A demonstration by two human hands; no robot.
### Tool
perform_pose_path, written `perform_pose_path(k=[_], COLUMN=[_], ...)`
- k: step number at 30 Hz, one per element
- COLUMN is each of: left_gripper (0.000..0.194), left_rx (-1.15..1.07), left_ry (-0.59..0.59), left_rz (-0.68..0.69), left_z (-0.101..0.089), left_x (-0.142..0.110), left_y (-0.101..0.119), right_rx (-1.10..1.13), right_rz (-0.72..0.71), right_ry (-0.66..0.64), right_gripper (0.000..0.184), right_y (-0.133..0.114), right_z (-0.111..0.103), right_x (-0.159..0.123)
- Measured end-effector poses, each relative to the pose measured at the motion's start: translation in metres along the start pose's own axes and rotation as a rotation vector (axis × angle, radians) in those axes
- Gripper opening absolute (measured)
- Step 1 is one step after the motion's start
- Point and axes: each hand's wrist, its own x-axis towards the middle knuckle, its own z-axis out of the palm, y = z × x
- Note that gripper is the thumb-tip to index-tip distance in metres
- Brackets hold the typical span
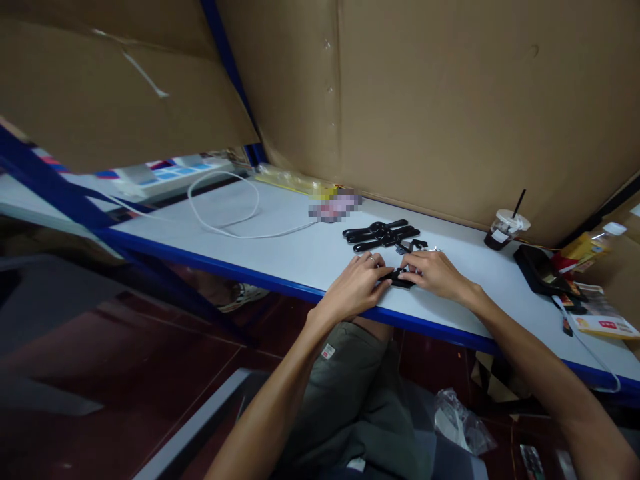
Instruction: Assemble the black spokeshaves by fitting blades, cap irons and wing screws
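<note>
Close to the front edge of the white table [285, 257], my two hands meet over a small black plastic part [401, 281]. My left hand [357, 283], with a ring on one finger, is closed on its left end and steadies it against the tabletop. The thumb and fingers of my right hand [433, 272] are pinched at its right upper side; any tiny piece between them is hidden. Just beyond lie several long black plastic pieces [380, 233] with round middles, overlapping in a pile. Smaller black parts [413, 246] and little shiny pieces [436, 249] lie beside the pile.
A cup with a straw [504, 230] stands at the back right. Nearby are a black case [535, 270], a clear bottle [607, 233] and packets [607, 325]. A white cable [235, 235] loops across the left. Cardboard [425, 113] walls the back; a blue frame post [55, 177] stands left.
</note>
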Motion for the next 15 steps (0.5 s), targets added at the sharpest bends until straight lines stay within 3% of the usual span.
perform_pose_path(k=[15], left_gripper=[0.029], left_rx=[0.002], left_ry=[-0.008], left_rz=[0.002], left_z=[0.000], left_x=[0.002], left_y=[0.001], right_rx=[-0.119], right_rz=[0.021], right_ry=[0.022], right_gripper=[0.021], right_y=[-0.005], right_z=[0.017], right_x=[0.001])
